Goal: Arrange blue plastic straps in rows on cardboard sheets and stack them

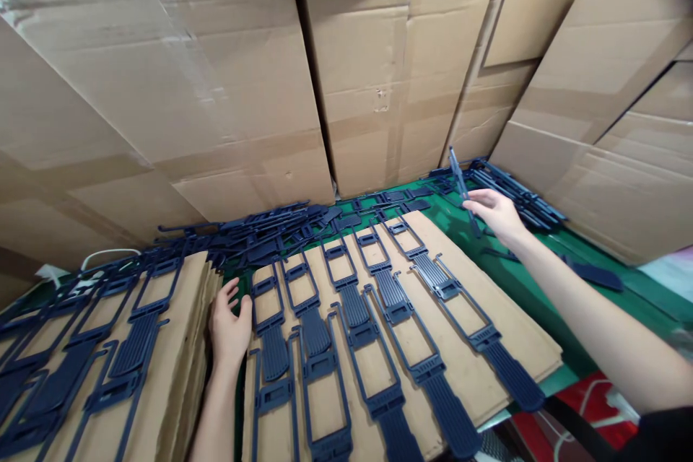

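My right hand (498, 216) pinches a dark blue plastic frame piece (459, 177), held nearly upright and seen edge-on, above the green table at the back right. Beside it lies a pile of the same blue parts (514, 191). My left hand (230, 321) is in the gap between two cardboard stacks, fingers apart and loosely curled, nothing in it. The right-hand cardboard sheet (503, 310) carries rows of blue frames with ribbed tongues (458, 415), some overlapping. More such frames (130, 346) lie on the left cardboard stack (181, 361).
Large cardboard boxes (390, 79) form a wall behind the green table (449, 224). A heap of loose blue parts (271, 234) lies along their base. A white cable (111, 253) is at the left, and a red item (600, 411) shows at the lower right.
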`<control>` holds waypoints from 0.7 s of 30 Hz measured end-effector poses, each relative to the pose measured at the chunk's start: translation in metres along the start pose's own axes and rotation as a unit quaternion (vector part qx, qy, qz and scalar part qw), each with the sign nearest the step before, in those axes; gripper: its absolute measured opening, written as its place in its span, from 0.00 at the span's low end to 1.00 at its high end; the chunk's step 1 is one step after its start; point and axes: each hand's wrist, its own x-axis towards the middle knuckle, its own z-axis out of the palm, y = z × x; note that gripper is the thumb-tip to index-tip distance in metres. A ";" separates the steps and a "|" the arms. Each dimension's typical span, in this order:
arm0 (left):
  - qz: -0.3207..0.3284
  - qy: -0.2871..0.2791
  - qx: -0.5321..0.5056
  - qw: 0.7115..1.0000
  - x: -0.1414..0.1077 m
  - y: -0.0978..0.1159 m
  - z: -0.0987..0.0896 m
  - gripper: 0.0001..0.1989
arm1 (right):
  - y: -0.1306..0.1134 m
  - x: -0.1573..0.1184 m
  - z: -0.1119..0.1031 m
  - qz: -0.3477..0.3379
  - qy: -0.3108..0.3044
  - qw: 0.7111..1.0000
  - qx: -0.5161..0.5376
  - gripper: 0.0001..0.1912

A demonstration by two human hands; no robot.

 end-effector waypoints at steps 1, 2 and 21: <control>0.001 -0.001 0.002 1.000 0.000 0.000 0.000 0.24 | -0.003 -0.001 0.002 0.009 -0.023 0.998 0.057 0.23; 0.001 -0.004 0.006 1.000 0.001 0.000 0.000 0.24 | -0.005 -0.002 0.004 0.017 -0.047 0.995 0.089 0.22; 0.038 0.014 -0.081 0.996 0.014 -0.010 0.009 0.25 | 0.007 -0.035 0.034 -0.035 -0.077 0.996 -0.035 0.23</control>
